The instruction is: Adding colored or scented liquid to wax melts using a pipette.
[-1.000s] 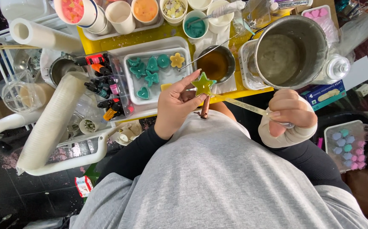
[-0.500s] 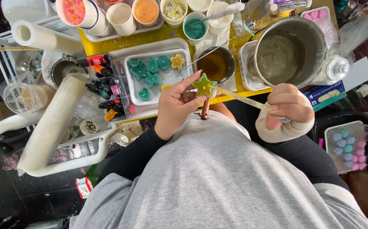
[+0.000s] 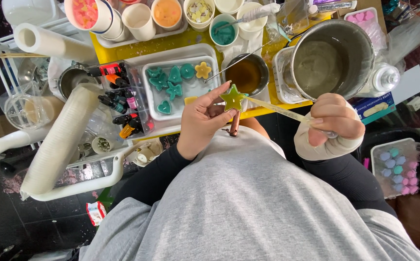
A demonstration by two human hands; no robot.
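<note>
Yellow tabletop [image 3: 171, 46], crowded with craft supplies, fills the upper part of the head view above the person's grey shirt. At its near edge the left hand [image 3: 202, 121] pinches a green star-shaped mould [image 3: 232, 97] between thumb and fingertips, just over the table rim. The right hand [image 3: 335, 120] is curled closed round a clear plastic pipette [image 3: 277, 110], whose thin tip reaches the star. Directly behind the star sits a small metal pot of brown liquid [image 3: 247, 75], and to its right a large steel pot [image 3: 332, 60]. A white tray of teal moulds [image 3: 176, 82], with one yellow flower among them, lies just beside the left hand. Small dye bottles [image 3: 120, 104] stand left of the tray, and paper cups of coloured pieces [image 3: 166, 12] line the far edge.
</note>
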